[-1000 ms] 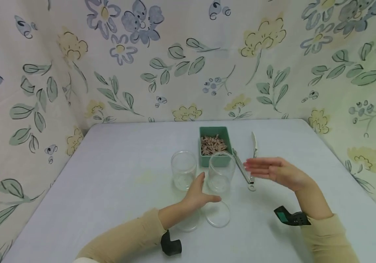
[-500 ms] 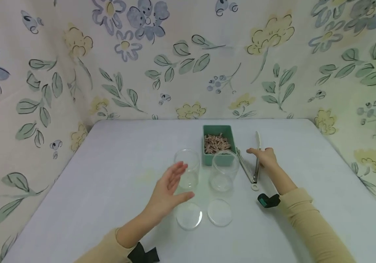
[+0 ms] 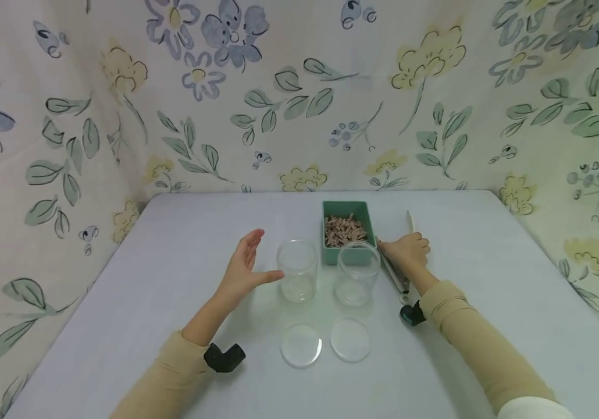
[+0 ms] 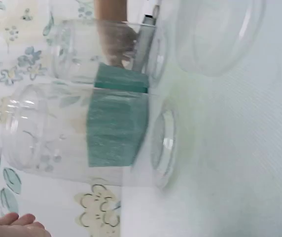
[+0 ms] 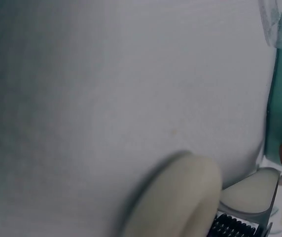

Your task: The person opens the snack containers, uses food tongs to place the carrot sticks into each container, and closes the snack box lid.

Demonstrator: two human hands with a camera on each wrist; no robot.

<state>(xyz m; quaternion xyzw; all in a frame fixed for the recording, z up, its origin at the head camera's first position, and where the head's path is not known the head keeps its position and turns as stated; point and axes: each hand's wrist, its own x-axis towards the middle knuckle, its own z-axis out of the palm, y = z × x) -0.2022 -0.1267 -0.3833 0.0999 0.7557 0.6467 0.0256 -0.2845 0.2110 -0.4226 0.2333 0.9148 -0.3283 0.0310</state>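
Left hand (image 3: 241, 272) had shifted from in front of the first jar (image 3: 298, 273) to its outer side; right hand (image 3: 406, 251) had slid inward until it spanned both arms of the metal tongs (image 3: 395, 278). Judged from this, the work stood at taking hold of the tongs.

Nearest, short of both hands: left lid (image 3: 301, 346) and right lid (image 3: 350, 340), clear and round, flat on the tabletop (image 3: 200, 233). Then the tongs, under the right hand, hinge-end ring (image 3: 405, 299) pointing back beside its wrist. Long axis ran away from the person; arms splayed in a V, one leaning toward the green tub, the other nearly straight ahead, tip showing beyond the knuckles. Right fingers bent over them; could not tell whether they gripped.

Left hand spread, holding nothing, thumb out toward the first jar, contact uncertain. Second jar (image 3: 357, 279) upright between the hands. Beyond, just past the right thumb: green tub (image 3: 329, 256) of brown strips (image 3: 343, 231). Farthest, flowered cloth (image 3: 299, 145).
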